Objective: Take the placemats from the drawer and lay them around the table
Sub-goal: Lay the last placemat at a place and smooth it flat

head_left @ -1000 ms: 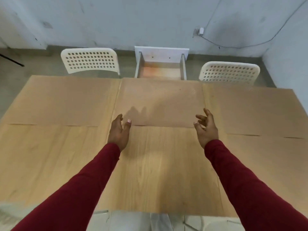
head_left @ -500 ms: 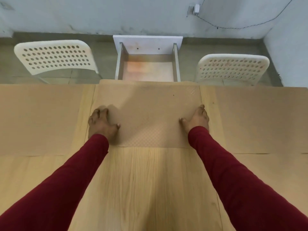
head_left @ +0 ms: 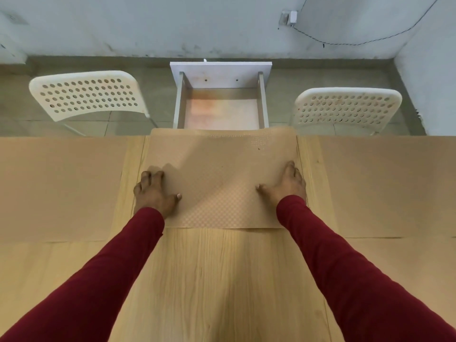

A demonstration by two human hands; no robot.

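The middle placemat (head_left: 219,178) is pressed flat at the tabletop's far edge by the left hand (head_left: 154,192) and right hand (head_left: 287,185), both spread and gripping nothing (its far lip apparently overhangs), probably to square it.

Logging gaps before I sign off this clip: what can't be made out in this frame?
- Middle placemat, head view: its far edge overhangs the table and curls down, out of sight.
- Drawer: the near part is covered by that placemat.
- Left placemat and right placemat: cut off by the frame edges.
- Left hand and right hand: palms hidden, so pressing or just resting is unclear.
- Chair seats: hidden behind the table.
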